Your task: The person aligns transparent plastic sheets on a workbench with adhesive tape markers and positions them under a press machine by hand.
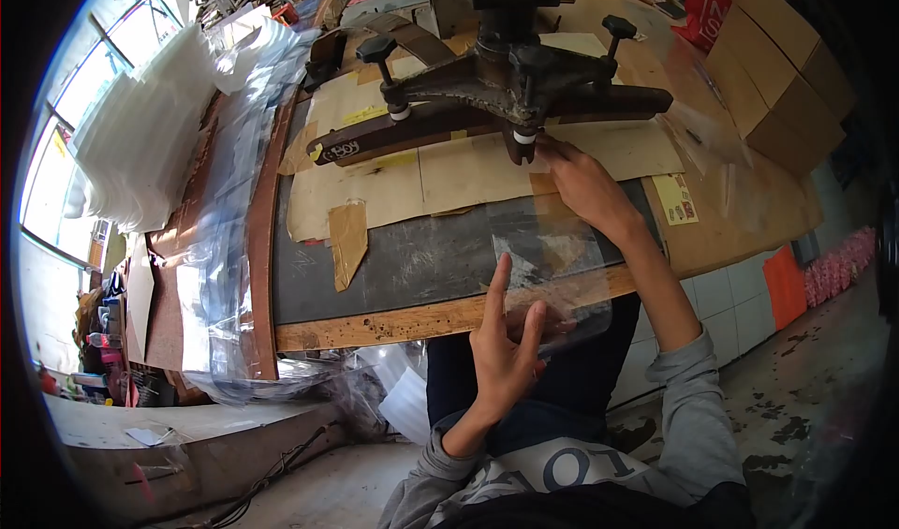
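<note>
A clear plastic sheet (552, 248) lies over the front edge of the dark work surface (403, 257). My left hand (510, 337) holds its near end, with thumb and index finger pointing up and the other fingers beneath the see-through plastic. My right hand (585, 187) reaches forward to the sheet's far side, under the black metal press (524, 89); its fingertips are partly hidden by the press foot. Beige card (375, 192) with brown tape (348, 243) lies below the press bar.
Stacked clear plastic sheets (225, 201) lie along the left side, beside a tall white stack (140, 136). An open cardboard box (777, 80) and a red bag (707, 5) stand at the back right. The table's wooden edge (393, 325) runs across the front.
</note>
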A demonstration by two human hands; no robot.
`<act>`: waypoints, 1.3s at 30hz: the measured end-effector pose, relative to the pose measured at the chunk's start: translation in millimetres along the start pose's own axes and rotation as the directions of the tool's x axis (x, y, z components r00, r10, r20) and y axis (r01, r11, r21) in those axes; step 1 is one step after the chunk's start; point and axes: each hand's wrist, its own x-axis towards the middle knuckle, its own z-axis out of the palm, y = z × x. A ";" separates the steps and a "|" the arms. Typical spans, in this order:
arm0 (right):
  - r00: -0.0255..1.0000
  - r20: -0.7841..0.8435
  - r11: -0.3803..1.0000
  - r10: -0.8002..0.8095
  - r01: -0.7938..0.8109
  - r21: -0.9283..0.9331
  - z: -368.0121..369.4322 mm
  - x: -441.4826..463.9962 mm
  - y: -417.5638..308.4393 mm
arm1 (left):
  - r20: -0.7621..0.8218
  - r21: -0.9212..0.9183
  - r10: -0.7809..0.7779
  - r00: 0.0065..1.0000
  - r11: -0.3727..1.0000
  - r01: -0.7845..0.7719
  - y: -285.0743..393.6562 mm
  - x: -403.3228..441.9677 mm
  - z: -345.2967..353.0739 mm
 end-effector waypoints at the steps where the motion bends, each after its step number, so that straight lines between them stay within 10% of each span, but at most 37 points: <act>1: 1.000 0.002 1.000 -0.004 0.004 -0.002 0.2 0.2 1.5 | 0.001 -0.024 0.012 1.000 1.000 -0.012 -0.3 0.5 0.6; 39: 0.997 0.071 0.982 -0.022 0.008 0.191 -5.4 -9.0 8.0 | -0.011 -0.023 -0.041 0.999 0.999 0.040 -4.4 -1.6 4.2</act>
